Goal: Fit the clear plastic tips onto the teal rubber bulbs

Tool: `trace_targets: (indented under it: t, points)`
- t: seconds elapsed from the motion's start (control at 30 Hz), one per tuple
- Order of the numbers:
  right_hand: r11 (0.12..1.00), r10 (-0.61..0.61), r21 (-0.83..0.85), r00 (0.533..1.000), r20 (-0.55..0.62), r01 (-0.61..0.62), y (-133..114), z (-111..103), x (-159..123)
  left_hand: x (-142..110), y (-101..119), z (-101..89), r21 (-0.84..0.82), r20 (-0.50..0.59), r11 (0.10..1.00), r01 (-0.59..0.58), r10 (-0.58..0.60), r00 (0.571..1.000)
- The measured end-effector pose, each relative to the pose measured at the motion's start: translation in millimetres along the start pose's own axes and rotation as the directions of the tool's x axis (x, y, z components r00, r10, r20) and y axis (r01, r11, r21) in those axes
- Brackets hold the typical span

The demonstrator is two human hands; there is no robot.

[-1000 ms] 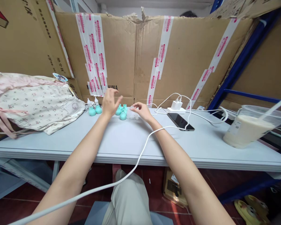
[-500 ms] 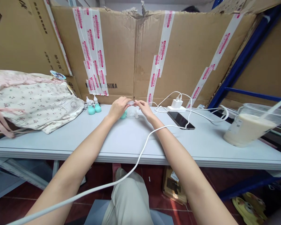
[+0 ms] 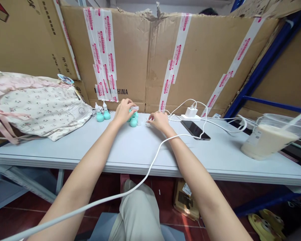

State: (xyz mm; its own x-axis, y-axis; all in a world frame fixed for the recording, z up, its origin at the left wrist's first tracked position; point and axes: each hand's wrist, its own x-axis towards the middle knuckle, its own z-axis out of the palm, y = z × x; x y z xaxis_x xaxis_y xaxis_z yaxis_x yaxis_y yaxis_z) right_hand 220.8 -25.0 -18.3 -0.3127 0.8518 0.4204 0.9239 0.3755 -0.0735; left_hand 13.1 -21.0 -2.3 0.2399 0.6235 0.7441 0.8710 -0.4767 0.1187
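My left hand (image 3: 123,110) is curled round a small clear cap (image 3: 134,108), held just above a cluster of teal bulb-shaped pieces (image 3: 133,121) at the back of the white table (image 3: 130,150). My right hand (image 3: 160,120) rests knuckles-up on the table to the right of them, fingers bent over small clear pieces (image 3: 147,124) that I can barely make out. Two more teal bulbs with white tips (image 3: 102,113) stand to the left of my left hand.
A floral cloth bag (image 3: 37,107) lies at the left. A phone (image 3: 195,130), a white charger (image 3: 190,113) and cables sit right of my hands; one white cable (image 3: 150,164) crosses my right forearm. A lidded cup of pale drink (image 3: 268,137) stands far right. Taped cardboard (image 3: 145,57) walls the back.
My hands met over the clear pieces half a second ago, then parted. The left hand has moved left with a clear cap over the teal bulbs; the right has dropped to the table.
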Motion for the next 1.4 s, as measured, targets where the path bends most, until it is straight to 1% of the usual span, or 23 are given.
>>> trace_targets:
  t: [0.03,0.1,0.17,0.27,0.37,0.43,0.47,0.6,0.67,0.7,0.87,1.0,1.03,1.07,1.1,1.13,1.17,1.2,1.23,1.27,1.3,1.33,1.4]
  points:
    - [1.000,0.006,0.006,0.999,0.034,-0.006,1,-1,0,2,-6,-4.0,-0.019,0.024,1.000,0.010,-0.009,1.000]
    - [1.000,0.004,0.015,0.997,0.077,-0.005,2,-1,0,5,-23,-11.4,-0.091,0.103,0.991,0.099,-0.089,0.991]
    - [1.000,-0.002,0.019,0.996,0.093,0.000,1,-1,-1,6,-40,-16.6,-0.178,0.225,0.953,0.245,-0.203,0.953]
    - [1.000,0.003,0.025,0.996,0.094,-0.005,0,0,-1,4,-58,-19.1,-0.238,0.367,0.897,0.374,-0.273,0.889]
    - [0.998,0.016,0.055,0.996,0.085,-0.021,0,-2,-1,0,-61,-16.8,-0.167,0.515,0.889,0.425,-0.289,0.807]
    - [0.995,0.031,0.096,0.997,0.072,-0.038,1,-5,0,-2,-57,-13.7,-0.082,0.591,0.899,0.430,-0.303,0.748]
    - [0.992,0.041,0.118,0.997,0.065,-0.049,1,-6,0,-3,-55,-12.0,-0.047,0.616,0.905,0.422,-0.307,0.726]
    - [0.980,0.079,0.180,0.996,0.044,-0.086,3,-9,2,-6,-55,-5.8,0.043,0.701,0.926,0.374,-0.295,0.649]
    - [0.976,0.082,0.202,0.996,0.033,-0.087,4,-9,3,-7,-59,-3.5,0.089,0.729,0.923,0.375,-0.317,0.607]
    - [0.974,0.081,0.212,0.996,0.030,-0.086,4,-9,3,-7,-61,-2.5,0.109,0.733,0.920,0.377,-0.331,0.594]
    - [0.967,0.077,0.242,0.997,0.029,-0.082,5,-8,3,-9,-66,-1.2,0.137,0.738,0.914,0.383,-0.352,0.575]
    - [0.960,0.076,0.269,0.997,0.013,-0.076,7,-7,3,-8,-60,-9.2,0.134,0.747,0.907,0.399,-0.357,0.561]
    - [0.953,0.081,0.293,0.997,0.009,-0.080,7,-7,4,-7,-58,-12.4,0.126,0.741,0.906,0.404,-0.357,0.569]
    - [0.939,0.092,0.333,0.996,0.004,-0.088,8,-6,5,-6,-56,-15.8,0.104,0.721,0.907,0.408,-0.351,0.597]
    - [0.913,0.106,0.397,0.994,0.001,-0.098,8,-6,6,-5,-53,-19.0,0.062,0.681,0.911,0.408,-0.337,0.650]
    - [0.867,0.121,0.488,0.993,0.001,-0.106,8,-5,8,-3,-49,-21.9,0.000,0.614,0.918,0.398,-0.314,0.725]
    - [0.794,0.134,0.598,0.991,0.006,-0.111,7,-4,9,-1,-44,-24.2,-0.079,0.520,0.924,0.375,-0.282,0.806]
    - [0.694,0.142,0.711,0.990,0.013,-0.109,5,-4,10,1,-39,-25.7,-0.169,0.414,0.927,0.336,-0.243,0.877]
    - [0.578,0.146,0.809,0.989,0.023,-0.104,3,-4,10,3,-32,-26.1,-0.259,0.313,0.923,0.285,-0.199,0.929]
    - [0.463,0.147,0.881,0.989,0.035,-0.100,1,-3,10,5,-24,-25.5,-0.346,0.246,0.908,0.236,-0.155,0.957]
    - [0.365,0.147,0.926,0.988,0.050,-0.101,-3,-3,10,6,-16,-23.8,-0.434,0.229,0.880,0.195,-0.102,0.968]
    - [0.294,0.146,0.950,0.987,0.066,-0.107,-6,-3,9,8,-8,-21.3,-0.510,0.236,0.844,0.165,-0.047,0.971]
    - [0.222,0.141,0.966,0.985,0.101,-0.131,-12,-3,7,9,6,-14.8,-0.571,0.231,0.808,0.142,-0.008,0.973]
